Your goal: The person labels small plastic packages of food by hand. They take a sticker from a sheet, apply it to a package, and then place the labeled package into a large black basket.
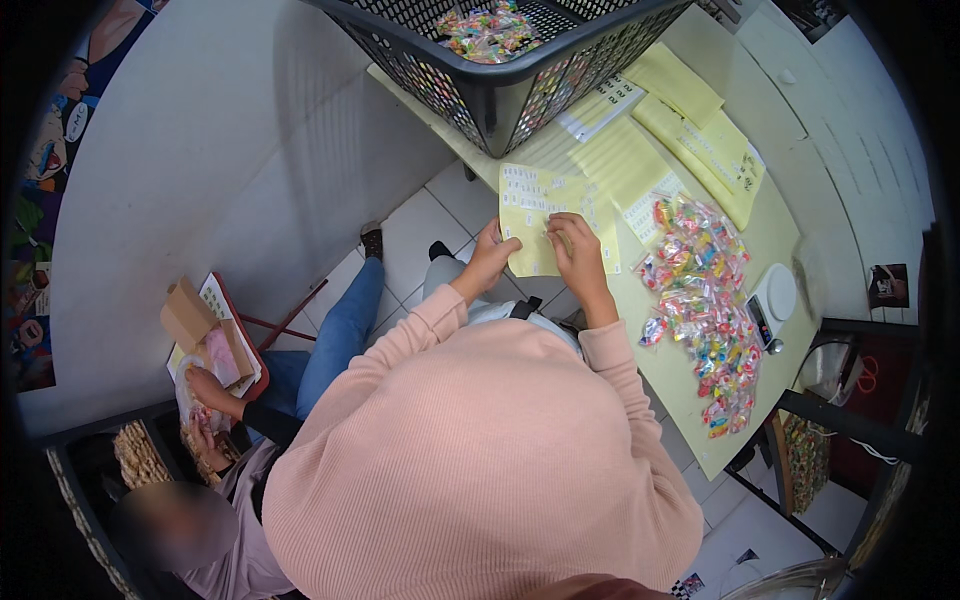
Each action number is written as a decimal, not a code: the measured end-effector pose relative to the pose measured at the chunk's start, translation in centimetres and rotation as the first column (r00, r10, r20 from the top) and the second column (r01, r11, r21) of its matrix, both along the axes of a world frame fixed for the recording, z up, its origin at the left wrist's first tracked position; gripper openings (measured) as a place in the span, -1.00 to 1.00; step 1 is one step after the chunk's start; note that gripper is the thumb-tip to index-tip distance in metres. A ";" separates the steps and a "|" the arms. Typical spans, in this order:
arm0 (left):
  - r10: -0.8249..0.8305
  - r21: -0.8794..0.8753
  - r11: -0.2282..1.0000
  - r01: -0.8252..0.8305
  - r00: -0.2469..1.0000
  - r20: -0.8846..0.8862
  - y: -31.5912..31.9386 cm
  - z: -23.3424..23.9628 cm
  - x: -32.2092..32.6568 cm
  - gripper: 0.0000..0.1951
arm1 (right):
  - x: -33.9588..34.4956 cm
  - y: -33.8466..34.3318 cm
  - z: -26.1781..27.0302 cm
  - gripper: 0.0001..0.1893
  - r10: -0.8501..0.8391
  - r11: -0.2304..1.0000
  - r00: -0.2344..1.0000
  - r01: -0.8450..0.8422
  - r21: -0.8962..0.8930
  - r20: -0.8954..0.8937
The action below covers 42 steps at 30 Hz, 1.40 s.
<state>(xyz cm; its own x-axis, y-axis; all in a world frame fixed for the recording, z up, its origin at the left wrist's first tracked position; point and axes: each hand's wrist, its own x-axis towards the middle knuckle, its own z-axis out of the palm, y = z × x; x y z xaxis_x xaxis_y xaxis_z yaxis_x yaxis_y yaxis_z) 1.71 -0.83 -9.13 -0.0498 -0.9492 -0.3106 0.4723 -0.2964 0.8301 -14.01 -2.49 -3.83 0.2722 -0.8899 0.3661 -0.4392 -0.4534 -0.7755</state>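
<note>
My left hand (489,259) grips the left edge of a yellow sheet (525,251), with the thumb on its face. Small white stickers in rows and scattered ones are on this sheet. Over its middle, my right hand (577,247) is bent, thumb and fingertips close together near the surface. Whether a sticker is between them is too small to tell. To the right, a heap of small clear bags of colourful wrapped sweets (697,300) covers part of the pale yellow table (667,382). Beside the heap is a white digital scale (776,296).
A black plastic basket (491,112) holding more sweet bags stands on the table's far end. Yellow sheets (694,146) and a white sticker sheet (600,105) lie beside it. At left, another person's hands (214,390) handle a plastic bag near an open cardboard box (187,311).
</note>
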 end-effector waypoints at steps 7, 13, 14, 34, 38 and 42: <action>0.174 -0.237 0.971 0.031 0.585 0.792 -1.2 -0.9 0.0 -0.63 | -0.2 1.5 4.3 -0.95 0.125 0.987 0.644 -0.162 -0.025 0.755; 0.456 -0.531 0.847 0.028 0.475 0.753 -1.1 2.4 -0.1 -0.64 | -0.3 2.6 8.9 -0.94 0.125 0.798 -0.001 -0.594 -0.101 0.992; 0.405 -0.523 0.851 0.037 0.587 0.701 -1.0 3.3 0.0 -0.65 | -0.4 2.6 9.0 -0.95 0.138 0.779 0.018 -0.619 -0.098 0.990; -0.286 -0.457 0.817 0.352 0.935 0.208 2.8 19.8 -1.9 -0.66 | -0.8 2.6 9.8 -0.87 0.317 0.943 0.688 -0.154 -0.296 0.653; -0.268 -0.465 0.819 0.335 0.941 0.206 2.9 20.0 -2.0 -0.65 | -1.2 2.5 9.8 -0.87 0.305 0.936 0.739 -0.114 -0.334 0.601; -0.177 -0.487 0.818 0.307 0.939 0.296 3.0 20.2 -1.9 -0.66 | -1.2 3.0 10.4 -0.85 0.165 0.980 0.773 -0.057 -0.193 0.613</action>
<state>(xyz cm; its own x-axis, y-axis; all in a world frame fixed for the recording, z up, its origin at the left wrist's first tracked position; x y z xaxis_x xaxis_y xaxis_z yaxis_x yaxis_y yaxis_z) -0.23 2.15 11.04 -0.2901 -0.9375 0.1921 0.2225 0.1292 0.9663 -15.24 0.52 6.55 0.0295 -0.7847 0.6192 0.1762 -0.6056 -0.7760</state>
